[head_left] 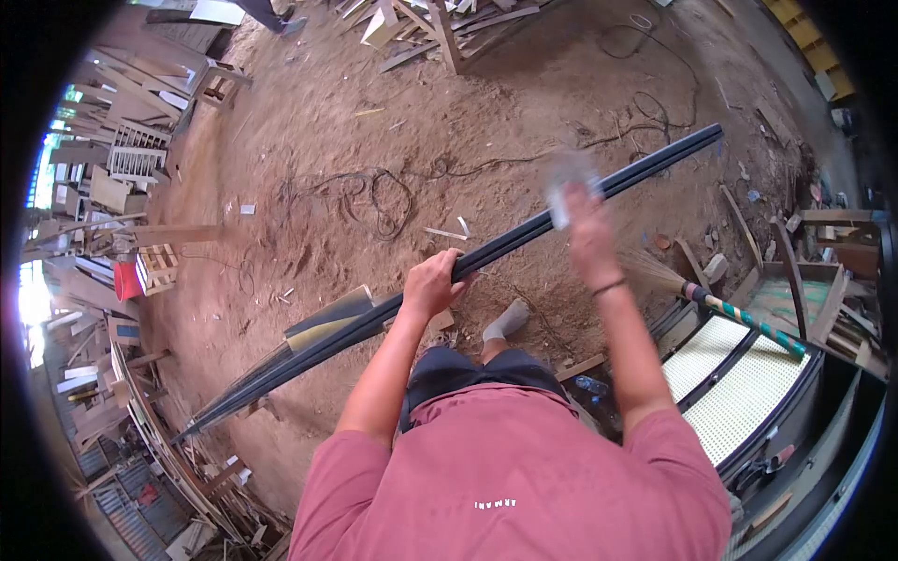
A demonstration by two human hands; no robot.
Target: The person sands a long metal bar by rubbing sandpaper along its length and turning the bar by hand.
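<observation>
Long dark bars [524,230], bundled side by side, run diagonally in front of me from lower left to upper right. My left hand [432,283] is wrapped round them near their middle. Farther up their length, my right hand [591,245] is smeared by motion. In its fingers is a pale, flat piece [569,192], too blurred to name, which overlaps the bars in the view; whether it touches them I cannot tell. Beneath the lower half of the bars are a dark panel and a yellowish strip [325,335].
A dark cable [383,201] snakes across the dirt floor [309,140]. Wood scraps [383,33] are piled at the back, with more wooden pieces [103,187] on the left. On my right are a broom [748,323] and a pale perforated panel [739,393]. Another person's leg [267,13] shows at top left.
</observation>
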